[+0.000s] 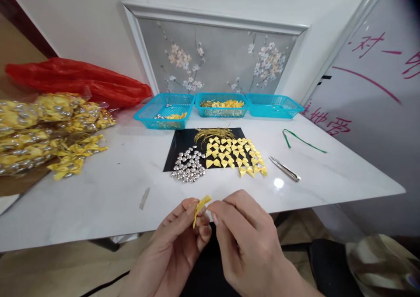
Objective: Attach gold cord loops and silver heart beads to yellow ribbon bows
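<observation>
- White tabletop (pixel 108 209), far left: clear bags packed with yellow bows (pixel 24 144), silver pieces showing among them; a red plastic bag (pixel 82 80) lies behind.
- Just right of these: a loose cluster of yellow bows (pixel 70 163).
- Nearer the front edge: a small grey strip (pixel 144 198), long axis slanting away from the person.
- Left blue basket (pixel 144 121): silver and yellow pieces inside.
- Left hand (pixel 179 240): thumb and fingers pinched on a single yellow ribbon bow (pixel 200 208), raised in front of the table's near edge.
- Attitude of that bow: turned nearly edge-on; long axis tilted, upper end pointing away and rightward, lower end down toward the left palm.
- Silver heart-shaped beads (pixel 188 170): heaped partly on a black mat (pixel 173 145), partly on the tabletop before it.
- Gold ties (pixel 215 134): bundled across the mat's far part, lengths running mostly sideways.
- Middle blue basket (pixel 210 112): yellow and gold pieces inside.
- Laid-out yellow bows (pixel 226 161): rough rows, most long axes running sideways; the rightmost extend past the mat.
- Right hand (pixel 249 235): thumb and forefinger narrowed together just beside the held bow; I cannot tell whether they grip anything.
- Right blue basket (pixel 262 112): a few tiny pieces inside.
- Metal snips (pixel 285 170): tips toward the bow rows, handle end slanting nearward and right.
- Green cord (pixel 303 141): bent, its longer leg running rightward.
</observation>
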{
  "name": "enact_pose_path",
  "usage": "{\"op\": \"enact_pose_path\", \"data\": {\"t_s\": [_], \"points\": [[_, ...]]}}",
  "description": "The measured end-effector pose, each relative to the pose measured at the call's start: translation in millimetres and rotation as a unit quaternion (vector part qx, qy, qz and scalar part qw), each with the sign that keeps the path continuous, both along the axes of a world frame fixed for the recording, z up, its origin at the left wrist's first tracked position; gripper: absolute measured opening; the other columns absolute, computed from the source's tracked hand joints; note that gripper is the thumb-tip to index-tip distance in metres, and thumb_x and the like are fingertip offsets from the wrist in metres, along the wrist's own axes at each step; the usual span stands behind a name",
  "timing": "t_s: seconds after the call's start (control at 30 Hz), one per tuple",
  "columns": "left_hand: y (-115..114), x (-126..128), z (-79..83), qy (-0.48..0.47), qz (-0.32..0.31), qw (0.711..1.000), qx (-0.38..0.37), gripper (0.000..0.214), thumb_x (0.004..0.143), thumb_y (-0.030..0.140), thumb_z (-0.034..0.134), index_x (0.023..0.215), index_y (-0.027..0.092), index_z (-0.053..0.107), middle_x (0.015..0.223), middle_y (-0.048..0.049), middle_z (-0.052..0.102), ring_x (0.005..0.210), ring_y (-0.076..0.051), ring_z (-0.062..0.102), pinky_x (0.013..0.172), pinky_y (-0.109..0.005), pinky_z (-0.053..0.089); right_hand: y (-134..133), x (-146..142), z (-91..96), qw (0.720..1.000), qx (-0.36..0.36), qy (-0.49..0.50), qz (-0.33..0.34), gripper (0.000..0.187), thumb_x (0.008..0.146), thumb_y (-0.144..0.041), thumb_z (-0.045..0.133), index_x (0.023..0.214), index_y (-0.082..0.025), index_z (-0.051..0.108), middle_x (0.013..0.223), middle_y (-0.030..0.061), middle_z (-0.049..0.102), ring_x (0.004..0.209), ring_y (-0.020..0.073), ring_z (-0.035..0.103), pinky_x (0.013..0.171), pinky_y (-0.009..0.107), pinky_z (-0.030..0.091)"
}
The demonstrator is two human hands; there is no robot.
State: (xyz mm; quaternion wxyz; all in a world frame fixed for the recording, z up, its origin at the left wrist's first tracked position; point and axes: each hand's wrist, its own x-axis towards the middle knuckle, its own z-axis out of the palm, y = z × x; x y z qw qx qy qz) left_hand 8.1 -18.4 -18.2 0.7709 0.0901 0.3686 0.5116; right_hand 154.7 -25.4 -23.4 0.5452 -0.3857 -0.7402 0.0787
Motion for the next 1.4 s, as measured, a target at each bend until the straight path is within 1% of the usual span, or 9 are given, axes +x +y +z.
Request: {"op": "enact_pose_path", "data": {"t_s": [0.13, 0.23, 0.37, 0.5, 0.6, 0.7, 0.9, 1.2, 1.4], "points": [[-1, 0, 0.4, 0.092, -0.006, 0.993, 0.069, 0.014, 0.073, 0.022, 0.087, 0.077, 0.018, 0.075, 0.077, 0.0005, 0.067, 0.068, -0.011, 0.057, 0.069, -0.021, 0.057, -1, 2, -0.6, 1.000, -0.002, -0.007, 0.005, 0.024, 0.090, 0.004, 0.048, 0.089, -0.013, 0.065, 0.081, 0.0100, 0.061, 0.070, 0.0188, 0.054, 0.058, 0.030, 0.048], [-3, -2, 0.7, 0.178, -0.013, 0.975, 0.134, 0.016, 0.075, 0.030, 0.086, 0.076, 0.019, 0.074, 0.075, 0.0011, 0.066, 0.071, -0.011, 0.054, 0.069, -0.017, 0.053, -2, 5, -0.1, 1.000, -0.023, -0.015, 0.009, 0.026, 0.091, 0.004, 0.047, 0.094, -0.012, 0.068, 0.079, 0.0088, 0.059, 0.069, 0.0184, 0.052, 0.057, 0.030, 0.046], [-6, -5, 1.2, 0.255, -0.031, 0.949, 0.182, 0.015, 0.079, 0.034, 0.083, 0.079, 0.021, 0.076, 0.076, 0.0002, 0.067, 0.076, -0.013, 0.054, 0.071, -0.017, 0.050, -3, 8, 0.4, 0.997, -0.068, 0.006, 0.028, 0.028, 0.093, 0.001, 0.046, 0.098, -0.013, 0.069, 0.082, 0.0076, 0.058, 0.072, 0.0174, 0.053, 0.059, 0.029, 0.046], [-8, -6, 1.0, 0.224, -0.040, 0.957, 0.180, 0.013, 0.080, 0.033, 0.082, 0.078, 0.023, 0.075, 0.074, 0.0022, 0.065, 0.073, -0.012, 0.052, 0.069, -0.017, 0.048, -2, 10, -1.1, 0.987, -0.120, 0.065, 0.080, 0.026, 0.097, -0.004, 0.048, 0.101, -0.018, 0.069, 0.084, 0.0037, 0.055, 0.072, 0.0133, 0.056, 0.061, 0.025, 0.047], [-8, -6, 2.1, 0.190, -0.043, 0.966, 0.169, 0.012, 0.080, 0.033, 0.082, 0.078, 0.023, 0.075, 0.073, 0.0029, 0.063, 0.071, -0.011, 0.051, 0.069, -0.018, 0.048, -2, 11, -5.5, 0.982, -0.136, 0.084, 0.103, 0.029, 0.098, -0.005, 0.048, 0.106, -0.024, 0.068, 0.086, 0.0015, 0.055, 0.072, 0.0120, 0.056, 0.061, 0.024, 0.046], [-9, -6, 3.7, 0.196, -0.034, 0.963, 0.180, 0.013, 0.079, 0.033, 0.083, 0.077, 0.023, 0.075, 0.073, 0.0027, 0.062, 0.071, -0.012, 0.050, 0.068, -0.018, 0.048, -2, 11, -10.8, 0.982, -0.130, 0.081, 0.110, 0.036, 0.098, -0.003, 0.046, 0.115, -0.028, 0.066, 0.087, 0.0010, 0.053, 0.073, 0.0122, 0.056, 0.061, 0.024, 0.046], [-11, -6, 2.6, 0.203, -0.025, 0.963, 0.177, 0.012, 0.080, 0.033, 0.082, 0.078, 0.023, 0.075, 0.074, 0.0025, 0.062, 0.073, -0.012, 0.049, 0.069, -0.019, 0.048, -2, 9, -15.0, 0.985, -0.101, 0.082, 0.112, 0.041, 0.097, -0.002, 0.047, 0.122, -0.030, 0.063, 0.086, 0.0014, 0.052, 0.072, 0.0141, 0.055, 0.060, 0.027, 0.045], [-13, -6, 3.4, 0.225, -0.017, 0.958, 0.180, 0.016, 0.080, 0.036, 0.082, 0.076, 0.022, 0.074, 0.073, 0.0014, 0.060, 0.073, -0.015, 0.049, 0.069, -0.022, 0.047, 2, 14, -15.8, 0.988, -0.092, 0.051, 0.117, 0.038, 0.096, -0.001, 0.048, 0.117, -0.027, 0.065, 0.086, 0.0017, 0.051, 0.069, 0.0131, 0.054, 0.056, 0.024, 0.045], [-12, -8, 3.8, 0.255, -0.033, 0.951, 0.174, 0.016, 0.080, 0.038, 0.081, 0.078, 0.023, 0.076, 0.073, 0.0013, 0.059, 0.074, -0.015, 0.049, 0.071, -0.024, 0.045, 3, 12, -9.2, 0.982, -0.129, 0.083, 0.114, 0.028, 0.097, -0.007, 0.051, 0.103, -0.025, 0.071, 0.082, 0.0008, 0.056, 0.068, 0.0118, 0.057, 0.057, 0.021, 0.047]]}}
